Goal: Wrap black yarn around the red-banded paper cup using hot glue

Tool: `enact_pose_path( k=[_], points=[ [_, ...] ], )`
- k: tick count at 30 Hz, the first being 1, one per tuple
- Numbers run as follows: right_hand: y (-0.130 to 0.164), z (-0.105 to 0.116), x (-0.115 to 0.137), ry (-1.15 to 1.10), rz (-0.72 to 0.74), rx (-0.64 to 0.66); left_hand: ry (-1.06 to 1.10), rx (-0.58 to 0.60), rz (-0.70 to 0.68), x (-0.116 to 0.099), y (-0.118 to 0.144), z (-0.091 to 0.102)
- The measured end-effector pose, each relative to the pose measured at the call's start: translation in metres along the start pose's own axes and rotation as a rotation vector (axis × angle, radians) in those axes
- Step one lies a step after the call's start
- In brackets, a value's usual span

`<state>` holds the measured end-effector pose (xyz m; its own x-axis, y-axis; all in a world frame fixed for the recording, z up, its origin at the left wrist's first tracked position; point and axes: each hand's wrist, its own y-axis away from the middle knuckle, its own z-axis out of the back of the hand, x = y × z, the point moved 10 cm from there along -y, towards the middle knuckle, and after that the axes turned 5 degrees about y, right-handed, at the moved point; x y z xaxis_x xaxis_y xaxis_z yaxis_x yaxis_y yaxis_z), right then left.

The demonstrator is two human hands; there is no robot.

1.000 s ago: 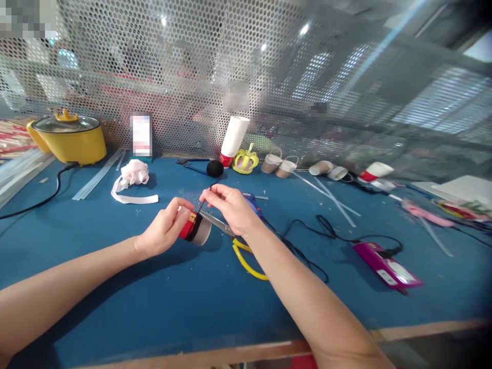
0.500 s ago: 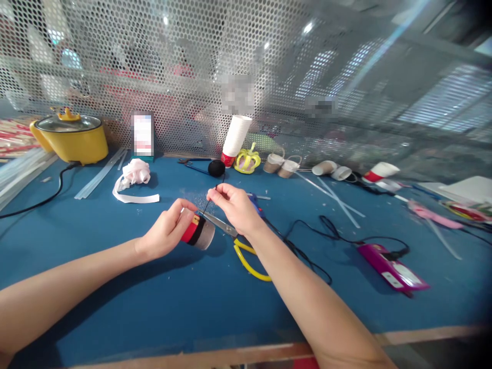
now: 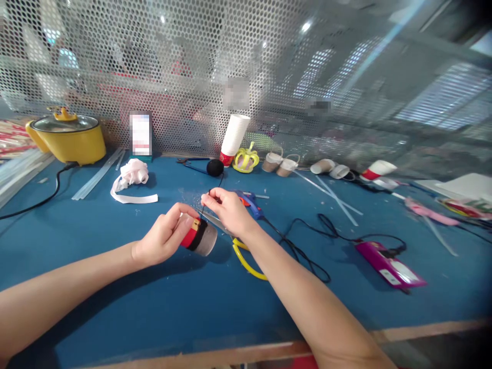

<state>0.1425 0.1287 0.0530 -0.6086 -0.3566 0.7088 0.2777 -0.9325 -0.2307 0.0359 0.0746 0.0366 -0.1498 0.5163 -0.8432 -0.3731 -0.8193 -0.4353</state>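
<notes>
The left hand (image 3: 166, 234) has its grip closed around a small cup (image 3: 200, 237), tipped sideways just above the blue surface (image 3: 154, 307) to keep it steady. Beside it, the right hand (image 3: 226, 209) pinches a black thread (image 3: 204, 205) tight, so it stays straight.

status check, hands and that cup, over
Left hand grips cup on its side. Right hand pinches black string. Scissors beside cup.

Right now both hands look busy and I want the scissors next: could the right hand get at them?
Probably yes. The scissors lie on the blue table just under the right hand, but it pinches a black cord and must let go first.
</notes>
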Motion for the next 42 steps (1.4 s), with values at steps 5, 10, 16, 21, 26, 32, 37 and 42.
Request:
enact_pose_path(
  k=[5,10,16,21,26,32,37,42],
  points=[
    [0.001,-0.003,0.001,0.023,-0.018,0.029,0.0,-0.029,-0.049,-0.006,0.002,0.004],
    [0.002,0.002,0.002,0.04,-0.019,0.004,-0.016,-0.042,-0.067,-0.008,0.001,0.005],
    [0.001,-0.003,-0.001,0.054,-0.034,0.026,-0.014,-0.05,-0.082,-0.008,0.001,0.006],
    [0.0,-0.013,-0.004,0.067,-0.049,0.061,-0.014,-0.072,-0.106,-0.01,0.002,0.008],
    [0.0,-0.019,-0.003,0.073,-0.025,0.084,-0.018,-0.069,-0.133,-0.012,0.004,0.008],
    [0.001,-0.023,-0.006,0.06,-0.047,0.115,-0.015,-0.086,-0.162,-0.019,0.002,0.01],
    [0.001,-0.026,-0.007,0.039,-0.065,0.15,0.025,-0.083,-0.15,-0.019,0.001,0.009],
    [0.001,-0.028,-0.009,0.037,-0.076,0.163,0.071,-0.074,-0.137,-0.018,0.0,0.008]
  ],
)
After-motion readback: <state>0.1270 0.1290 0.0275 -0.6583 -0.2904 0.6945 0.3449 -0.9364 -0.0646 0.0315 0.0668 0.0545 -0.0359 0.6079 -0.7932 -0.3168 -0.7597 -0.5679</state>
